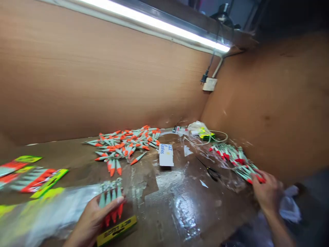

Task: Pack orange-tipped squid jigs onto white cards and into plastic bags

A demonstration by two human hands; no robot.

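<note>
My left hand (96, 214) is closed around several fishing lures (109, 199), pale green with red tips and lined up side by side, the thumb across them. Just below them lies a yellow card (117, 230) with dark lettering reading "LURE". Whether this card belongs to a bag around the lures, I cannot tell. Off to the right, my right hand (267, 190) has its fingers closed at the red ends of lures at the near edge of a pile of red-tipped fishing lures (232, 156). The fingertips are partly blurred.
A heap of orange-tipped lures (125, 142) lies by the back wall. Pliers (212, 171), a small handwritten box (166, 156) and a white cord (218, 137) occupy the middle and right. Packed lures (36, 178) and clear bags (61, 209) lie at left.
</note>
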